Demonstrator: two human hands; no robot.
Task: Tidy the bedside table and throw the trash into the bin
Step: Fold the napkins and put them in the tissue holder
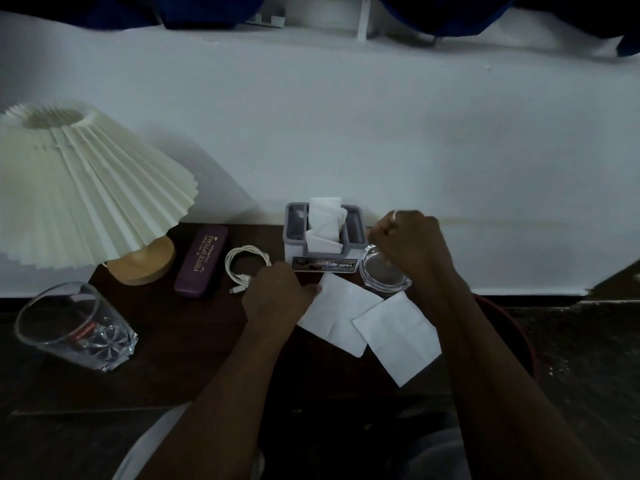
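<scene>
With the left hand (277,292) pinching a napkin (336,313) before the holder (356,230), the clenched right hand (408,244) may knock the ashtray (381,271) beside it.

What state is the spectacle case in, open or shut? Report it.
Shut: the purple spectacle case lies flat, lettered lid closed against its base.

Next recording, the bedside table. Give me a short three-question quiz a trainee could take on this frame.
1. True or false: the spectacle case lies between the lamp and the white cable.
2. What does the left hand pinch? A white cable, B napkin, C spectacle case.
3. Fill in: the label on the tissue holder reads ____.
Key: 1 true; 2 B; 3 OPEL.
</scene>
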